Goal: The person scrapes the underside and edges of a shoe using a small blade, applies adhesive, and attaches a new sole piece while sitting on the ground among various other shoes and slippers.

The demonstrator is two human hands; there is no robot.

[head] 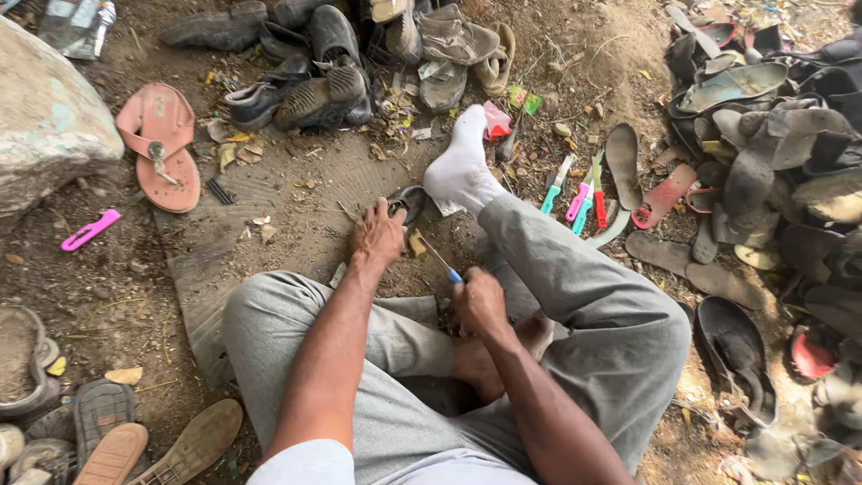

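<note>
Sole piece under left grip

Left hand is pressing a sole piece beside the socked foot. Knives are lying right; sandals are lying left.

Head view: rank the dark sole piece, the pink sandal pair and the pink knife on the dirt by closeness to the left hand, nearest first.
Measured from the left hand:
1. Dark sole piece, just beyond the fingers, by the socked foot.
2. Pink sandal pair, up and to the left, at the mat's far corner.
3. Pink knife, far left on the dirt, below the rock.
</note>
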